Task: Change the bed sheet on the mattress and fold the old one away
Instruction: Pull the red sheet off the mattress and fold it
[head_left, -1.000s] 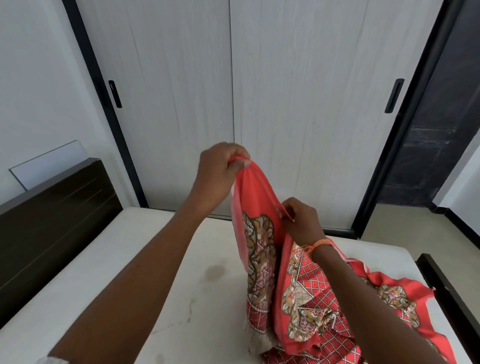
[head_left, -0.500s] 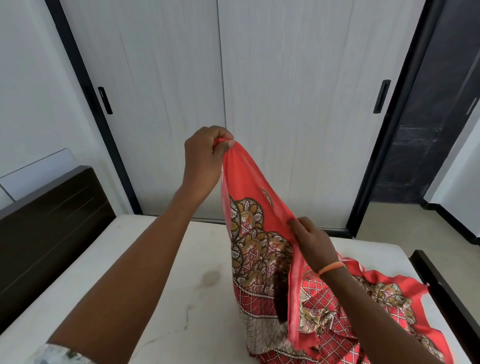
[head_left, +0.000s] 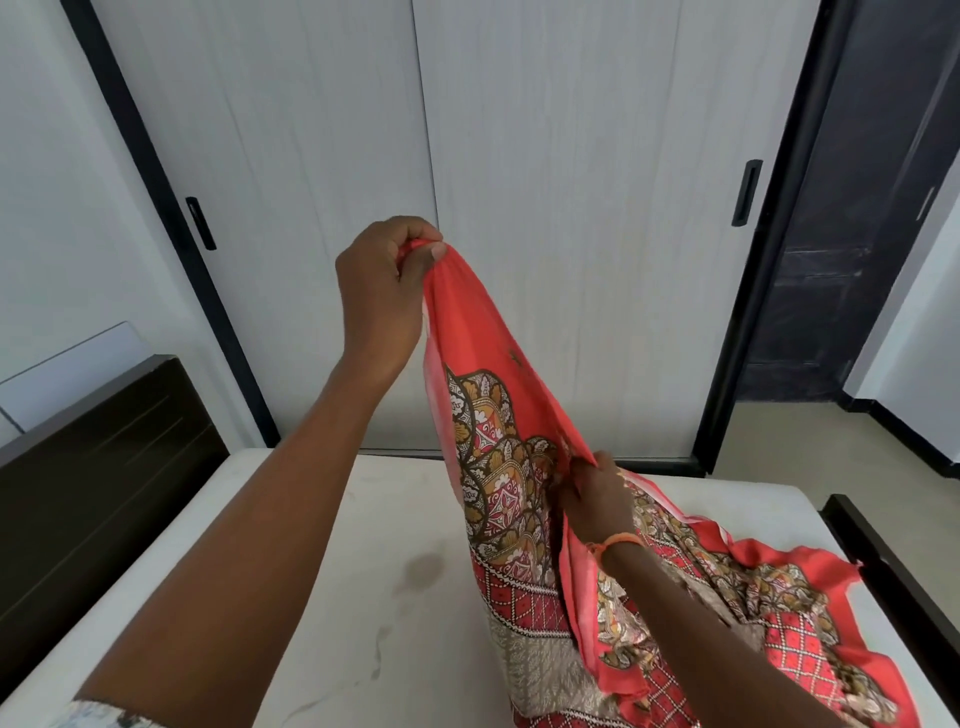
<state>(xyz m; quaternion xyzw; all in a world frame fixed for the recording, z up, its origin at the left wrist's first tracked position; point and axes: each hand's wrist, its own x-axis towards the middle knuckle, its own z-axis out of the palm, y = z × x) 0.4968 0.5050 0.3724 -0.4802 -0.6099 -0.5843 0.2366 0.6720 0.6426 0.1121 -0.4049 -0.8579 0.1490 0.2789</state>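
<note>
Sheet red, patterned, heaped on bare mattress | left hand pinches a corner high | right hand grips the edge lower down, likely tracing the hem to find the next corner | markings: none legible.

One sheet, two hands, one bare mattress.

Counting it off: a left hand and a right hand, that's two; two wardrobe doors side by side with two black handles, one on each; one dark headboard at left, one orange wristband, and one dark stain on the mattress.
</note>
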